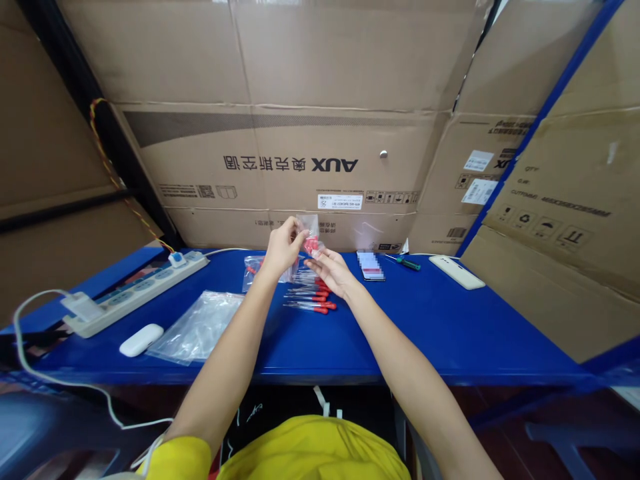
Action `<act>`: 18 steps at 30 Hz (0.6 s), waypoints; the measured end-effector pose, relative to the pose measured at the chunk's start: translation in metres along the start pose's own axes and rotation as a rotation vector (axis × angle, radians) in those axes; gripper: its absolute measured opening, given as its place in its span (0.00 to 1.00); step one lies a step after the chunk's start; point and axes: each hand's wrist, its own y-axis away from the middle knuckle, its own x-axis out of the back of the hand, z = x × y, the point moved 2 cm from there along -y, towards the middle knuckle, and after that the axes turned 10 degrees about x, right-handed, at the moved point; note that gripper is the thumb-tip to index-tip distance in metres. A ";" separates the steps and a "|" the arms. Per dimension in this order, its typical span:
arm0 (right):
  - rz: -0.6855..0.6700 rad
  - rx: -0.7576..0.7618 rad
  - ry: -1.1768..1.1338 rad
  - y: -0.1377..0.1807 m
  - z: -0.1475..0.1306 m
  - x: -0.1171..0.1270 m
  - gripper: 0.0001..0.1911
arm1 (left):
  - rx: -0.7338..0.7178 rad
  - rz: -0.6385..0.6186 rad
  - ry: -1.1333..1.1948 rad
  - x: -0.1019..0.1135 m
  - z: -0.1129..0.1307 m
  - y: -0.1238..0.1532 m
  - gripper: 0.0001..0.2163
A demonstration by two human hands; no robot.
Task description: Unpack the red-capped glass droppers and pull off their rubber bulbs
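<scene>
1. Bag: small, clear film with red pieces inside. It is held upright in the air above the table, near the back edge.
2. Left hand: thumb and fingers pinch the bag's top edge.
3. Right hand: fingertips are at the bag's lower end. Whether they grip or only touch cannot be told.
4. Handling, as judged: very light, limp and slick, with contents that sag low. Best taken at the top edge, with support beneath.
5. Below the hands: a row of droppers with red bulbs, probably fragile. A power strip lies at left.
</scene>
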 end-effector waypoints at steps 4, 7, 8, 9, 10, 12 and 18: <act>0.027 -0.046 0.046 0.000 0.000 0.002 0.11 | -0.019 -0.020 -0.084 0.002 -0.003 -0.001 0.05; 0.041 -0.075 0.075 0.001 0.002 0.002 0.09 | 0.009 0.007 -0.084 0.001 -0.010 -0.002 0.09; 0.043 -0.080 0.078 0.001 0.003 0.002 0.10 | 0.022 0.009 -0.071 0.000 -0.013 -0.002 0.10; 0.041 -0.085 0.077 0.001 0.003 0.001 0.10 | 0.034 0.004 -0.050 -0.002 -0.014 -0.001 0.12; 0.037 -0.090 0.073 0.001 0.004 0.001 0.11 | 0.041 -0.009 -0.023 -0.004 -0.015 -0.001 0.12; 0.028 -0.095 0.059 0.002 0.004 0.001 0.13 | 0.038 -0.055 0.041 -0.007 -0.016 0.000 0.12; 0.023 -0.114 0.078 0.001 0.003 0.003 0.16 | -0.027 -0.172 0.010 -0.011 -0.012 0.003 0.08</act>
